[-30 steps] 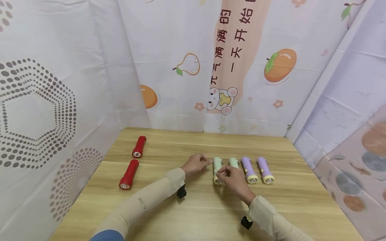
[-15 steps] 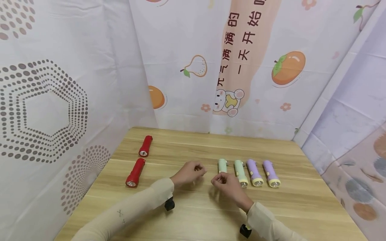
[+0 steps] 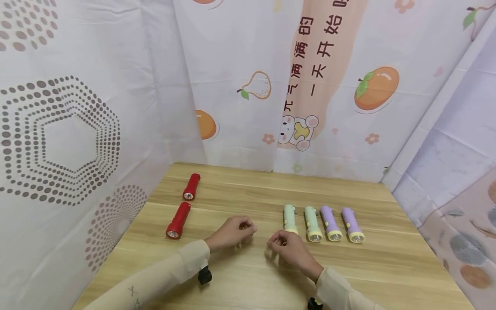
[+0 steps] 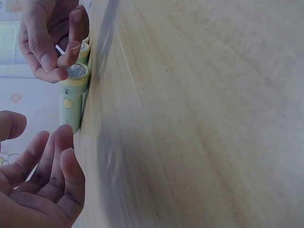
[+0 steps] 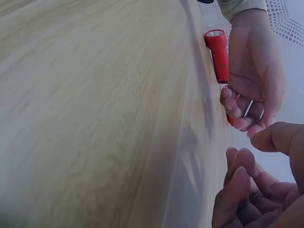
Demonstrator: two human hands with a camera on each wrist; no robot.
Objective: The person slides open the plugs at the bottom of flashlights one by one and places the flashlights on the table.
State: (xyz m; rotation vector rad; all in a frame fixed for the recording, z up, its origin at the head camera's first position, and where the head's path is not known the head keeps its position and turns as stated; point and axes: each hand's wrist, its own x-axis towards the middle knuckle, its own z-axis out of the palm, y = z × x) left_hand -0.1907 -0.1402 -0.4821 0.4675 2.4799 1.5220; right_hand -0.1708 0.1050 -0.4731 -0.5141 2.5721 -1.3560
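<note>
My left hand (image 3: pixel 231 232) hovers over the middle of the table, fingers loosely curled around nothing. To its right my right hand (image 3: pixel 293 249) hangs likewise, thumb and forefinger close together and holding nothing. The nearer green flashlight (image 3: pixel 289 217) lies just beyond the right hand, which hides part of its yellow lens end. Beside it lie a second green flashlight (image 3: pixel 311 221) and two purple flashlights, one inner (image 3: pixel 330 221) and one outer (image 3: pixel 351 224). Two red flashlights lie at the left, a far one (image 3: pixel 191 186) and a near one (image 3: pixel 179 219).
The wooden table (image 3: pixel 240 189) carries all the flashlights. A printed curtain (image 3: pixel 232 146) closes off its back, and more hanging cloth (image 3: pixel 147 129) stands along the left and right sides. A black wrist device (image 3: pixel 204 275) sits under the left cuff.
Both hands have drawn back toward the body, away from the green flashlights, and the left has also moved left. The whole head view has shifted slightly. The flashlights appear to lie as before.
</note>
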